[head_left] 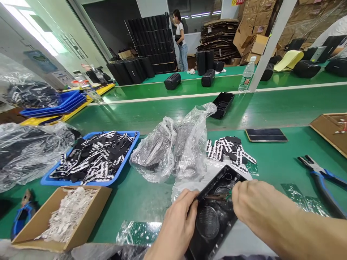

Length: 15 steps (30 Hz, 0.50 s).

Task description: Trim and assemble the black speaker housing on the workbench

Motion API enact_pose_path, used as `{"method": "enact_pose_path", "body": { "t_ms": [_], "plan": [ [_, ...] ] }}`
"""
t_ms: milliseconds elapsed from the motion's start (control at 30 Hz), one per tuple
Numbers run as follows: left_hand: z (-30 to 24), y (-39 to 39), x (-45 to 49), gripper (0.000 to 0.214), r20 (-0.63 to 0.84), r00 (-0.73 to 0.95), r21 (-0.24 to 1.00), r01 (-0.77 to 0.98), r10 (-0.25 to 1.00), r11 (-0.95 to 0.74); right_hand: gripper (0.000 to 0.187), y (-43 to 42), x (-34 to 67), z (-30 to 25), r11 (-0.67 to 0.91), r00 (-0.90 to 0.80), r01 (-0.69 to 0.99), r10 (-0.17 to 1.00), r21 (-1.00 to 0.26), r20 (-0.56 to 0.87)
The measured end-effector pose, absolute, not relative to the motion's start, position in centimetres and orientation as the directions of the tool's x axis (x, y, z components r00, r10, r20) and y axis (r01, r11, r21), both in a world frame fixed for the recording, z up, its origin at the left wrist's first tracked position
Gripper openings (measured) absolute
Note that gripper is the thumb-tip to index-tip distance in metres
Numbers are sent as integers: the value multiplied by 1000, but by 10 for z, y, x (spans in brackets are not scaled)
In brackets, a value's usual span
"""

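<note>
A black plastic speaker housing [221, 184] lies at a slant before me, its hollow inside facing up with two round mesh grilles showing. My left hand [177, 220] is closed on its left wall, the thumb over the rim. My right hand [245, 198] is wrapped round a tool with a green handle and a dark metal end [215, 197], which reaches across the inside of the housing between the grilles. The fist hides most of the handle, so the tool's exact kind does not show. Under the housing is a whitish sheet [255, 234].
Black-and-white strips [230, 150] lie behind the housing, beside bagged parts [173, 148]. Leftward are a blue tray of strips [132, 151] and a cardboard box of white bits [100, 207]. Pliers [317, 171] and a phone [266, 135] lie right. Another housing [223, 104] sits on the green conveyor [151, 110].
</note>
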<state>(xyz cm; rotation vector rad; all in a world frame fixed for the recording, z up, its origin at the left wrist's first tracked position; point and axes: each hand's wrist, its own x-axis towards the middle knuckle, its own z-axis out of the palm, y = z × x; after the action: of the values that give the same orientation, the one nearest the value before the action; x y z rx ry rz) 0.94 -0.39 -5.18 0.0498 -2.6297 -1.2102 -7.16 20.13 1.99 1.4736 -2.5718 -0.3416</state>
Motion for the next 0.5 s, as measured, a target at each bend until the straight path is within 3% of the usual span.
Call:
{"method": "enact_pose_path", "body": {
  "t_ms": [67,133,300,500],
  "plan": [
    [-52,-3,10,29,220,-967,752,83,-130,654,30,193,-67,24,384,-498,-751,-864,537,-80],
    [-52,-3,10,29,217,-968,757,84,-128,648,30,189,-64,25,285,-478,-695,-869,660,-128],
    [-53,-5,10,28,223,-967,757,90,-127,647,27,191,-63,20,231,-469,-655,-871,720,-147],
    [-53,-3,8,27,197,-969,753,52,-150,655,22,195,-63,17,314,-468,-681,-882,661,-63]
  ]
}}
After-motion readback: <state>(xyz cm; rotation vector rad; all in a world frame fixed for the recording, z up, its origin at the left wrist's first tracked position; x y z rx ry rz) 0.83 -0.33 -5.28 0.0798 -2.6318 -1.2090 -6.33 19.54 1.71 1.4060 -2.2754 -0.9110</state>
